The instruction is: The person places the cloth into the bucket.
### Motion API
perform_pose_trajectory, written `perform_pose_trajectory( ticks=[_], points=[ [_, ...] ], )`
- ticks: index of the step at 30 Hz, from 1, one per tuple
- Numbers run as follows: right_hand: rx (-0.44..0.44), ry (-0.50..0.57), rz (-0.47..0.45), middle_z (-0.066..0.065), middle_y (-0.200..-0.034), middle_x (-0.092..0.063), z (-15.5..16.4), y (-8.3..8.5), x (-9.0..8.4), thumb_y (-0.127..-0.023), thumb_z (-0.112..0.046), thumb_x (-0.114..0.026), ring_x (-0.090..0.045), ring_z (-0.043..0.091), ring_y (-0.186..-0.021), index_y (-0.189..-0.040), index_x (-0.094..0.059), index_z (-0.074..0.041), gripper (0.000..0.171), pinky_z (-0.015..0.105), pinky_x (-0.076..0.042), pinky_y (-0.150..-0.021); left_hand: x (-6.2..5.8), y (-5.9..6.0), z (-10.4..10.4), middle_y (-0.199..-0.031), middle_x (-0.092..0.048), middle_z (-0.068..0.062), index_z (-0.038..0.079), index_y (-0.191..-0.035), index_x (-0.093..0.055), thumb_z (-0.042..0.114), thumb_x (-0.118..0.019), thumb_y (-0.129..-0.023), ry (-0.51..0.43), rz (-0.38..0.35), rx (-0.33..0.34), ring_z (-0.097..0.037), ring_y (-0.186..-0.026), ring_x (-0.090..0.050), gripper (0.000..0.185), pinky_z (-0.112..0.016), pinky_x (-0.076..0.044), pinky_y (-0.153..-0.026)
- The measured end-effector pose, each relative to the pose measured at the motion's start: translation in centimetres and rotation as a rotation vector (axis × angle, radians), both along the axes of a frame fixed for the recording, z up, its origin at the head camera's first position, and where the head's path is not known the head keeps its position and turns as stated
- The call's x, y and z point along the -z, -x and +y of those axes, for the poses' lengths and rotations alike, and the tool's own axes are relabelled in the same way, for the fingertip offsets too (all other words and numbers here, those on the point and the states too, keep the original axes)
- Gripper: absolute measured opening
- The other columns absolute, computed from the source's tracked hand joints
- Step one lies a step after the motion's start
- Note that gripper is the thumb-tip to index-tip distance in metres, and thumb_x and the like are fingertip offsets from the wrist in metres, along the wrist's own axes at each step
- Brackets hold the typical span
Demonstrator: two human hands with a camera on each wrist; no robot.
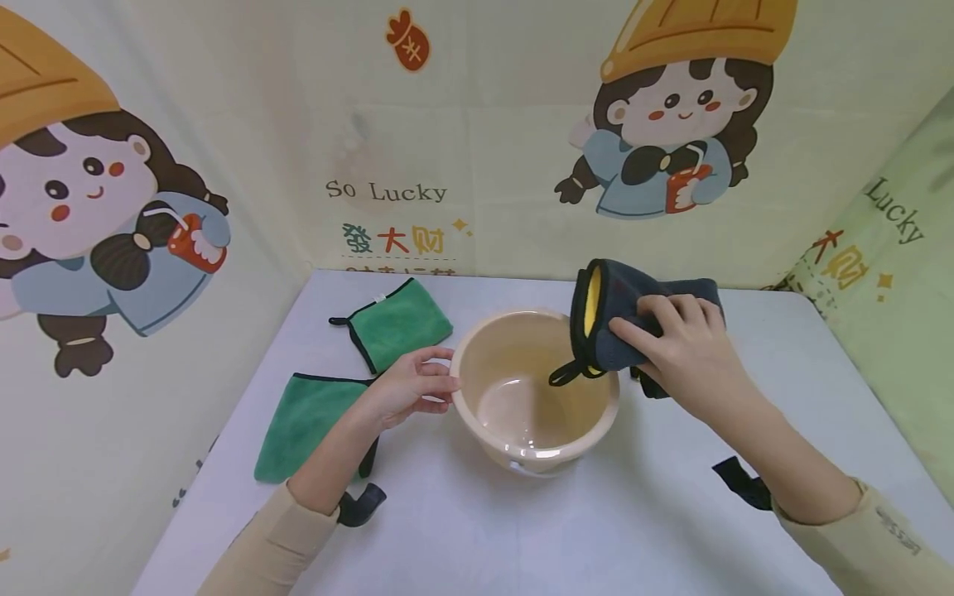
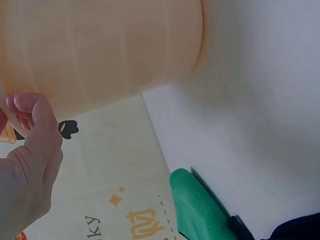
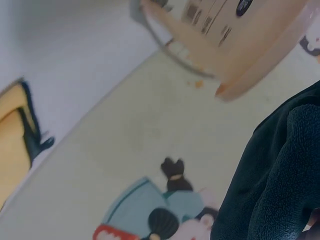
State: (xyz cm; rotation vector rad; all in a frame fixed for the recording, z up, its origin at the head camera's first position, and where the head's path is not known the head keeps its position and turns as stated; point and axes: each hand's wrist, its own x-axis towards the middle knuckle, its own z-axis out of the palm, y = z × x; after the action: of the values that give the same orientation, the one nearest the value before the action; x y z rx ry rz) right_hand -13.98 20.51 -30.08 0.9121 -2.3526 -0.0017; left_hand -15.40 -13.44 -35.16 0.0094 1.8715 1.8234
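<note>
Table (image 1: 522,530), left to right. Two green cloths (image 1: 301,422) lie at the left, one nearer the wall, one nearer the person. Left hand (image 1: 406,387) rests against the outer left rim of the beige basin (image 1: 532,451), fingers loosely curved on the rim, thumb below. Basin sits mid-table, upright. Right hand (image 1: 681,352) grips a folded dark grey cloth (image 1: 607,319) with yellow inner face, fingers curled round it, held over the basin's right rim.
</note>
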Motion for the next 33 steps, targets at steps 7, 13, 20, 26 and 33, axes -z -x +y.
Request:
perform_pose_trajectory(
  ticks=[7, 13, 20, 26, 33],
  points=[
    [-0.075, -0.083, -0.065, 0.015, -0.106, -0.052, -4.1, 0.3, 0.8, -0.059, -0.014, -0.086, -0.047, 0.037, -0.094, -0.109, -0.054, -0.025, 0.061, 0.054, -0.041, -0.078, 0.2, 0.1, 0.0, -0.086, -0.064, -0.005, 0.002, -0.127, -0.041, 0.006, -0.063, -0.084, 0.020, 0.002, 0.002, -0.016, -0.066, -0.059, 0.048, -0.029, -0.054, -0.064],
    [-0.136, -0.184, -0.090, 0.010, -0.109, -0.051, -7.0, 0.7, 1.9, -0.065, -0.018, -0.082, -0.046, 0.032, -0.097, -0.109, -0.054, -0.030, 0.053, 0.048, -0.042, -0.080, 0.3, 0.1, 0.2, -0.087, -0.064, -0.007, 0.004, -0.127, -0.042, 0.009, -0.065, -0.083, 0.067, 0.006, -0.018, -0.019, -0.069, -0.061, 0.049, -0.034, -0.055, -0.068],
    [-0.178, -0.299, -0.197, 0.007, -0.109, -0.051, -8.6, 1.4, 3.6, -0.072, -0.029, -0.078, -0.046, 0.029, -0.098, -0.113, -0.055, -0.033, 0.048, 0.047, -0.042, -0.080, 0.4, 0.3, 0.4, -0.090, -0.063, -0.010, 0.006, -0.128, -0.042, 0.010, -0.065, -0.083, 0.079, -0.015, -0.023, -0.020, -0.070, -0.061, 0.051, -0.038, -0.054, -0.072],
    [-0.186, -0.398, -0.268, 0.007, -0.112, -0.050, -9.4, 1.9, 4.5, -0.072, -0.025, -0.078, -0.047, 0.028, -0.097, -0.117, -0.056, -0.034, 0.051, 0.048, -0.043, -0.079, 0.6, 0.3, 0.2, -0.087, -0.063, -0.008, 0.005, -0.128, -0.041, 0.009, -0.064, -0.084, 0.060, -0.008, -0.005, -0.019, -0.069, -0.061, 0.050, -0.032, -0.055, -0.066],
    [-0.232, -0.518, -0.350, 0.007, -0.121, -0.049, -10.3, 2.3, 5.0, -0.075, -0.020, -0.075, -0.045, 0.028, -0.102, -0.121, -0.056, -0.033, 0.052, 0.048, -0.044, -0.080, 0.6, 0.3, 0.0, -0.084, -0.063, -0.007, 0.004, -0.127, -0.041, 0.008, -0.063, -0.085, 0.034, -0.001, 0.015, -0.017, -0.067, -0.060, 0.048, -0.031, -0.054, -0.065]
  ],
)
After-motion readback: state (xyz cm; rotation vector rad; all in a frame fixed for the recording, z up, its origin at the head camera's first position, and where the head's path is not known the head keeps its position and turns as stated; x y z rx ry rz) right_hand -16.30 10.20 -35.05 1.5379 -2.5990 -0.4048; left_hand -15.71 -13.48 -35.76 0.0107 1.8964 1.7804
